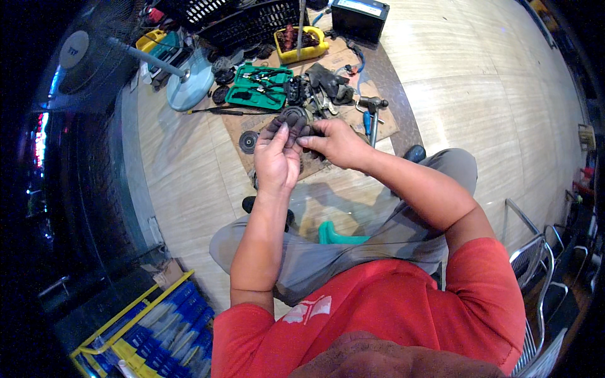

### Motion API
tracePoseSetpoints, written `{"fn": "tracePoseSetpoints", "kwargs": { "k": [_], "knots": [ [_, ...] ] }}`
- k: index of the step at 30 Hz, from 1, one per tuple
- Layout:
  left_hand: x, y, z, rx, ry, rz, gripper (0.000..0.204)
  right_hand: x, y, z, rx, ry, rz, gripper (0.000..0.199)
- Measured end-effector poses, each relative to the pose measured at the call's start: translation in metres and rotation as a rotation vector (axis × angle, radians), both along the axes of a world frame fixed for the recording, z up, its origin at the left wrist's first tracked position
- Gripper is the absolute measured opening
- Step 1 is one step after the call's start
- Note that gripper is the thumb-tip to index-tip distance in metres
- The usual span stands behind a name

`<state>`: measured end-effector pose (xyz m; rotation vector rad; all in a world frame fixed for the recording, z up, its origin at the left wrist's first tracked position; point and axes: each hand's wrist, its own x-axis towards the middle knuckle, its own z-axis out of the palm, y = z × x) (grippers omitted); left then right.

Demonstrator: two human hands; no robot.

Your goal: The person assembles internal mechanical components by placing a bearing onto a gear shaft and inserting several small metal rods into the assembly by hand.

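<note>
My left hand [277, 157] is turned palm up over the cardboard, its blackened fingers curled. What lies in them is too small and dark to make out. My right hand [337, 145] meets it from the right, thumb and fingers pinched together at the left fingertips; the thing between them is hidden. Just beyond the hands is a dark round part [294, 113]; I cannot tell whether it is touched. A dark grooved disc [248, 142] lies flat left of my hands. Farther off sits an open green tool case [259, 87] with black-handled tools.
Greasy cardboard [384, 120] bears a hammer [374, 116], a blue-handled screwdriver [367, 123] and dark gloves [328, 82]. Behind stand a cut yellow container [301, 55], a black crate [252, 28] and a black battery [359, 20]. A fan [189, 79] stands at left.
</note>
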<state>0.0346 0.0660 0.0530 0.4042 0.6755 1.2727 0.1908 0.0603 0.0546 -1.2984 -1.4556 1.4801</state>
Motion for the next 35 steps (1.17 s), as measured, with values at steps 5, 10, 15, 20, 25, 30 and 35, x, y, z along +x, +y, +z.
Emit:
{"fn": "tracePoseSetpoints", "kwargs": {
  "k": [5, 10, 15, 20, 25, 30, 35],
  "knots": [
    [0.000, 0.000, 0.002, 0.004, -0.031, -0.034, 0.020, 0.001, 0.001, -0.006, 0.029, -0.005, -0.008, 0.024],
    [0.002, -0.002, 0.005, 0.021, -0.049, -0.036, 0.021, 0.002, 0.001, -0.011, 0.018, 0.029, -0.035, 0.023],
    [0.001, -0.004, 0.006, 0.035, -0.075, -0.051, 0.022, 0.000, 0.000, -0.009, -0.043, 0.081, -0.055, 0.023],
    [-0.001, 0.000, 0.002, 0.005, -0.043, -0.011, 0.020, -0.004, -0.002, -0.009, 0.010, 0.117, -0.072, 0.023],
    [-0.008, 0.011, 0.001, 0.020, -0.050, 0.034, 0.018, -0.003, -0.003, 0.003, -0.022, -0.006, -0.047, 0.023],
    [-0.011, 0.013, 0.001, -0.031, -0.037, 0.089, 0.019, -0.003, -0.003, 0.000, -0.005, 0.009, -0.066, 0.022],
    [-0.016, 0.015, -0.008, -0.041, -0.025, 0.100, 0.022, -0.007, -0.003, -0.004, 0.073, -0.025, -0.085, 0.021]
  ]
}}
